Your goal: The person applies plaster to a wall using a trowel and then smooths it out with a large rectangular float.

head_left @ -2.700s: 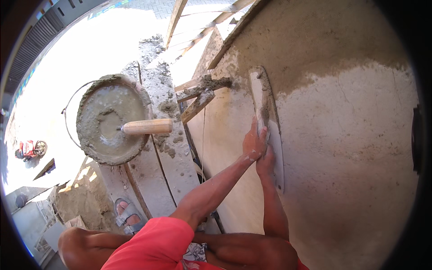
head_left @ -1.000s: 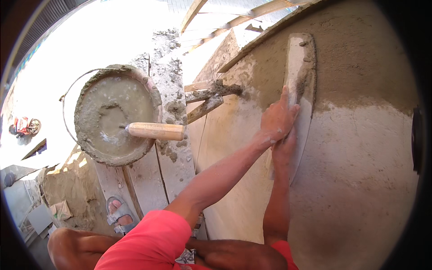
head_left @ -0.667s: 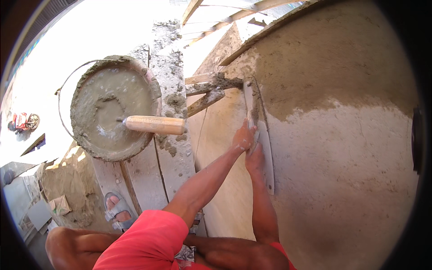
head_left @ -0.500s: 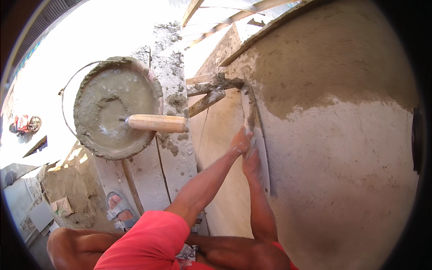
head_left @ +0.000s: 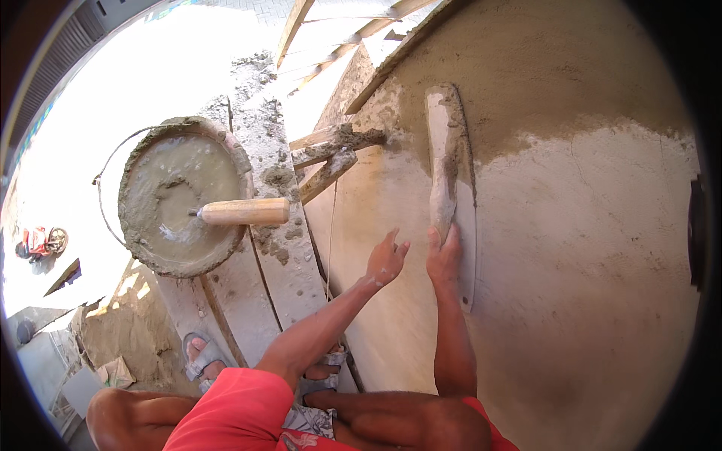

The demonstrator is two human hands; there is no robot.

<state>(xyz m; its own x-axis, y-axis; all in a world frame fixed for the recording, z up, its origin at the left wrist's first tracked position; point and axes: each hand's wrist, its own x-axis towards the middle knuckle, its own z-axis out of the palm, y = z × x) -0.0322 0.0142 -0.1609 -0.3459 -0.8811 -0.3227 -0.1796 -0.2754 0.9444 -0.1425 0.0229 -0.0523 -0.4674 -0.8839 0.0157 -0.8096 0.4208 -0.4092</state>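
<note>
My right hand [head_left: 444, 255] is closed on the lower part of a long, mortar-smeared plastering float [head_left: 444, 161]. Its flat board lies along the wall [head_left: 571, 248], near the border between wet grey-brown plaster [head_left: 541, 83] and a paler surface. My left hand [head_left: 386, 258] is off the float, a short way to its left, fingers apart and nothing in them. Further left, a bucket [head_left: 135, 244] of wet mortar [head_left: 169, 203] stands on planks. A wooden-handled tool [head_left: 248, 212] rests across the bucket's right rim, its working end sunk in the mortar.
White, mortar-spattered planks [head_left: 289, 293] run beneath the bucket and my sandalled feet [head_left: 201, 357]. Crusted timber ends [head_left: 327, 169] jut between planks and wall. A wooden strip [head_left: 398, 56] edges the wall's upper left. Far below at left is a red motorcycle [head_left: 41, 242].
My left hand has let go of the float and moved down and left. My right hand has shifted the float right and up along the wall. The view has turned slightly.
</note>
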